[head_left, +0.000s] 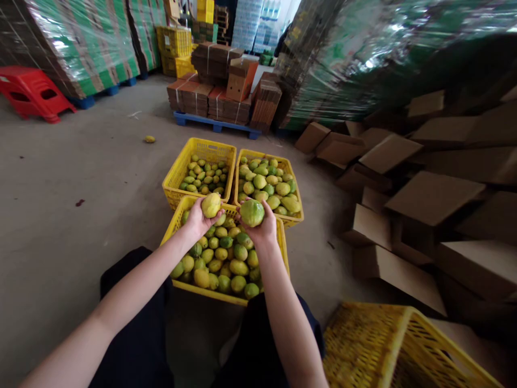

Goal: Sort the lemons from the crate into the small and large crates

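Note:
My left hand (197, 220) is wrapped round a yellow lemon (211, 205), held above the far rim of the near yellow crate (166, 233). To its right, my right hand (264, 229) grips a larger green lemon (252, 213) from below. Many green and yellow lemons fill the near crate between my knees. Beyond it, a second yellow crate (173, 186) at the left has lemons low inside. A third crate (298, 188) at the right is fuller, with lemons up near its rim.
One loose lemon (149, 139) lies on the concrete floor. Cardboard boxes (434, 196) are heaped at the right. Another yellow crate (363, 339) stands at the lower right. Flattened cartons (230, 108) sit on a blue pallet (217, 124) ahead; a red stool (34, 97) is at the left.

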A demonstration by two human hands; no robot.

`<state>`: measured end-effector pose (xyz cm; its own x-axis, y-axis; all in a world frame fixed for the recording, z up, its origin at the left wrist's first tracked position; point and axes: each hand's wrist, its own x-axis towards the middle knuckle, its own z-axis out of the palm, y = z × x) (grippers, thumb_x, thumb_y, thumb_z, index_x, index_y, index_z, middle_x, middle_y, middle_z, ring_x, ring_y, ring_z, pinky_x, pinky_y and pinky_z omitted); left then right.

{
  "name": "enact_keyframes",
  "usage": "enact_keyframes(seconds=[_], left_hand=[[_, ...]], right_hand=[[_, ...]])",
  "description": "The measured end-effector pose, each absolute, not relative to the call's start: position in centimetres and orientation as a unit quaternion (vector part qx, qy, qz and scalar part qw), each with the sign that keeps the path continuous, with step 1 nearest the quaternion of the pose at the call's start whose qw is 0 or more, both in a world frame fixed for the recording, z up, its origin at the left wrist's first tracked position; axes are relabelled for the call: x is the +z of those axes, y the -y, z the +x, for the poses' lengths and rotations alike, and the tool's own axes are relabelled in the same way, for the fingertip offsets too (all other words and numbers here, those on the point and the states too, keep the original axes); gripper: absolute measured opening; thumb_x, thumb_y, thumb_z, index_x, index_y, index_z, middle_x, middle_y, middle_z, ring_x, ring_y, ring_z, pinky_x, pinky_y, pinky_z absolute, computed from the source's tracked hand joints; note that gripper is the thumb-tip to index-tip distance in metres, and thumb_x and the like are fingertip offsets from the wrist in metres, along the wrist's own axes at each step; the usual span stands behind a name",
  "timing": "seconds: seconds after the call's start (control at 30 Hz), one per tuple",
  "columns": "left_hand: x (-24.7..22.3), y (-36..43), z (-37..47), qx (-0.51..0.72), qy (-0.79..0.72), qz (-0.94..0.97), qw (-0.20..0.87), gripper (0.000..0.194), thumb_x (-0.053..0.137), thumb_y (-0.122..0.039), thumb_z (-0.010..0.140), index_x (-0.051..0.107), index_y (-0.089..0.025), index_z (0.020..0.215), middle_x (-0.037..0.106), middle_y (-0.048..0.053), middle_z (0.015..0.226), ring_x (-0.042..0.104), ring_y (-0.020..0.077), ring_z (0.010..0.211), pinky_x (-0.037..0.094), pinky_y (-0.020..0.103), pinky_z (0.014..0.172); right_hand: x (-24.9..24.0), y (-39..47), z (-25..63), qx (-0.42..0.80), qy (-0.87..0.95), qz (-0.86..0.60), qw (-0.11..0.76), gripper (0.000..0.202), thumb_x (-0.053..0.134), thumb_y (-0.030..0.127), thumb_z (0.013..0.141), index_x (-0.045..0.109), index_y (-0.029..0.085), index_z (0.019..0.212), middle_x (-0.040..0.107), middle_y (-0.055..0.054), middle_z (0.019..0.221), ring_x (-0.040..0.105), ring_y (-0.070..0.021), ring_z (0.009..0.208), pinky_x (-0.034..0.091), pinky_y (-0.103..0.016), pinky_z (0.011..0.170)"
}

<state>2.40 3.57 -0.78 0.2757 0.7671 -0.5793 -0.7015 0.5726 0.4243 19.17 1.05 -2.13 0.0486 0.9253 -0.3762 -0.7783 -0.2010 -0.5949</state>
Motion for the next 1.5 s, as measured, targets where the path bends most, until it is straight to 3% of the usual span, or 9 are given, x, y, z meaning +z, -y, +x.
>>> enact_keyframes(seconds=[0.23, 0.5, 0.63, 0.77, 0.93, 1.07, 1.17, 1.33, 1.5], left_hand=[[-0.8, -3.7, 2.0, 0.465, -0.332, -0.016, 0.821, 0.043, 0.039, -0.033, 0.1, 0.057, -0.008, 0.13, 0.072, 0.013, 0.083, 0.071, 0.0171, 0.066, 0.06, 0.019, 0.052], [-0.8, -3.3, 2.4, 0.438, -0.323, -0.072, 0.836, 0.055, 0.031, -0.043, 0.105, 0.049, -0.003, 0.137, 0.072, 0.016, 0.088, 0.072, 0.0164, 0.065, 0.059, 0.018, 0.051], [-0.7, -3.5, 2.7, 0.443, -0.339, -0.044, 0.829, 0.044, 0.034, -0.039, 0.104, 0.059, -0.007, 0.121, 0.071, 0.013, 0.08, 0.07, 0.0164, 0.063, 0.058, 0.02, 0.05], [-0.4, -3.4, 2.8, 0.486, -0.335, 0.026, 0.807, 0.021, 0.047, -0.027, 0.097, 0.064, -0.015, 0.097, 0.069, 0.006, 0.074, 0.068, 0.0168, 0.063, 0.058, 0.024, 0.056], [0.3, -2.5, 2.2, 0.481, -0.23, 0.115, 0.838, 0.033, 0.044, -0.033, 0.095, 0.062, -0.017, 0.072, 0.062, 0.002, 0.064, 0.054, 0.0121, 0.043, 0.045, 0.023, 0.042], [0.4, -2.1, 1.8, 0.468, -0.223, 0.156, 0.841, 0.036, 0.044, -0.032, 0.093, 0.059, -0.017, 0.064, 0.059, 0.002, 0.059, 0.052, 0.0124, 0.04, 0.042, 0.024, 0.039], [0.0, -2.2, 2.1, 0.475, -0.27, 0.098, 0.832, 0.033, 0.042, -0.031, 0.093, 0.064, -0.015, 0.074, 0.064, 0.005, 0.063, 0.062, 0.0149, 0.049, 0.05, 0.024, 0.045], [-1.2, -3.0, 2.8, 0.503, -0.313, 0.022, 0.805, 0.038, 0.04, -0.027, 0.093, 0.066, -0.008, 0.114, 0.075, 0.013, 0.086, 0.075, 0.0221, 0.083, 0.062, 0.029, 0.068], [-2.0, -3.1, 3.3, 0.513, -0.263, 0.029, 0.816, 0.044, 0.041, -0.026, 0.096, 0.058, -0.016, 0.135, 0.076, 0.01, 0.103, 0.075, 0.0212, 0.096, 0.062, 0.026, 0.071]], right_hand=[[-1.0, -0.4, 19.1, 0.688, 0.097, -0.325, 0.641, 0.033, 0.058, 0.035, 0.08, 0.068, 0.016, 0.106, 0.077, -0.012, 0.095, 0.074, -0.0239, 0.084, 0.062, -0.031, 0.06], [-2.6, -1.5, 19.0, 0.707, -0.059, -0.375, 0.597, 0.032, 0.057, 0.051, 0.088, 0.061, 0.019, 0.089, 0.068, -0.005, 0.073, 0.068, -0.0166, 0.067, 0.056, -0.019, 0.045], [-2.8, -1.4, 18.9, 0.697, -0.06, -0.376, 0.607, 0.025, 0.057, 0.044, 0.087, 0.063, 0.019, 0.088, 0.068, -0.006, 0.073, 0.068, -0.0186, 0.068, 0.054, -0.022, 0.042], [-1.8, -0.8, 18.8, 0.66, 0.076, -0.326, 0.673, 0.019, 0.067, 0.032, 0.076, 0.066, 0.021, 0.091, 0.074, -0.004, 0.086, 0.07, -0.0193, 0.071, 0.055, -0.025, 0.048], [-0.8, 0.4, 18.8, 0.659, 0.196, -0.223, 0.691, 0.026, 0.069, 0.048, 0.072, 0.065, 0.023, 0.078, 0.069, 0.0, 0.071, 0.063, -0.0158, 0.061, 0.049, -0.024, 0.046], [-0.7, 0.9, 18.6, 0.656, 0.283, -0.201, 0.67, 0.031, 0.063, 0.052, 0.074, 0.063, 0.021, 0.071, 0.062, -0.001, 0.062, 0.057, -0.0169, 0.054, 0.044, -0.026, 0.041], [-1.0, 0.8, 18.3, 0.667, 0.211, -0.203, 0.685, 0.027, 0.058, 0.047, 0.078, 0.063, 0.02, 0.075, 0.064, -0.002, 0.068, 0.062, -0.0181, 0.063, 0.053, -0.031, 0.055], [-2.4, -0.2, 18.0, 0.668, -0.034, -0.227, 0.708, 0.021, 0.05, 0.036, 0.082, 0.064, 0.021, 0.087, 0.07, -0.001, 0.077, 0.066, -0.0174, 0.072, 0.058, -0.037, 0.076], [-2.7, -0.4, 17.9, 0.657, -0.031, -0.244, 0.713, 0.018, 0.056, 0.028, 0.081, 0.066, 0.023, 0.096, 0.074, -0.003, 0.086, 0.069, -0.021, 0.093, 0.058, -0.037, 0.08]])
